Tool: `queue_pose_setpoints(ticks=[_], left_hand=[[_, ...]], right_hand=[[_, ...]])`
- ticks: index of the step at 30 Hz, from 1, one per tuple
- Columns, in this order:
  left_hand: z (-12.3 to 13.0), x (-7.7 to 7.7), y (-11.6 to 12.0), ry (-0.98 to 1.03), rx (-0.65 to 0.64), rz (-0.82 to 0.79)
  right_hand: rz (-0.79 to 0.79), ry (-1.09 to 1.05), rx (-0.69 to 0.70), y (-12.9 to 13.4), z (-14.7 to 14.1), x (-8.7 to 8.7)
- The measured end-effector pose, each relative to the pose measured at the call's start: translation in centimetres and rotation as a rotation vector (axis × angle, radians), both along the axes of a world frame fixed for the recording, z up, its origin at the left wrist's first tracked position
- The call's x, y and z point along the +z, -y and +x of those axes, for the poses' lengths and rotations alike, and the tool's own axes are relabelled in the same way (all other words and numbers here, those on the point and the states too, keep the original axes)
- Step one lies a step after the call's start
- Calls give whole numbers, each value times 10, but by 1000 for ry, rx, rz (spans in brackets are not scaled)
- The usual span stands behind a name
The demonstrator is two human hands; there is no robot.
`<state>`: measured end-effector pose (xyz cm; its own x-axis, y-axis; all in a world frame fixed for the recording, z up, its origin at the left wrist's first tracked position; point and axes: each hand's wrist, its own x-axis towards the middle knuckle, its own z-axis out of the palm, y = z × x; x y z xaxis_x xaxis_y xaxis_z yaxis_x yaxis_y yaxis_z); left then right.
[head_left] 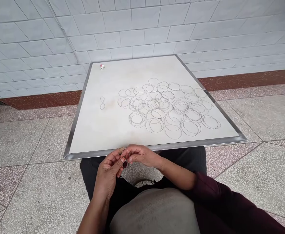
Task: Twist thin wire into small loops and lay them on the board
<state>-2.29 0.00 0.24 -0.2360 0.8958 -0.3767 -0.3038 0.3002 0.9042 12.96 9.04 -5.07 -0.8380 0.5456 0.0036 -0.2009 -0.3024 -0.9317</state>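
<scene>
Our grips, left hand [110, 169] and right hand [142, 155], are pinching a thin wire [126, 151] at the counter's [93, 130] near edge, fingers partly hiding it.

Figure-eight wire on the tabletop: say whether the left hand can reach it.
Probably yes: nothing visible blocks the way to the figure-eight wire, though the left hand holds another wire.

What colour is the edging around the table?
The edging is a metallic grey around a whitish tabletop, best seen in the head view.
</scene>
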Motion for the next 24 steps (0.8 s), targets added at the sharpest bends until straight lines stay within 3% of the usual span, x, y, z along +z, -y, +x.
queue_pose_setpoints(ticks=[4,10,14,20,24], left_hand=[[5,3,-1,31,5,23],[13,11,-9,140,72,19],[16,19,-25,170,124,42],[16,34,-58,93,122,127],[17,36,-75,43,110,149]], right_hand=[[-71,-19,-23,3,-1,-5],[-318,-150,-70,9,-10,-17],[-431,-303,-132,2,-18,-9],[-338,-300,-140,-27,-18,16],[-249,-302,-150,-47,-16,21]])
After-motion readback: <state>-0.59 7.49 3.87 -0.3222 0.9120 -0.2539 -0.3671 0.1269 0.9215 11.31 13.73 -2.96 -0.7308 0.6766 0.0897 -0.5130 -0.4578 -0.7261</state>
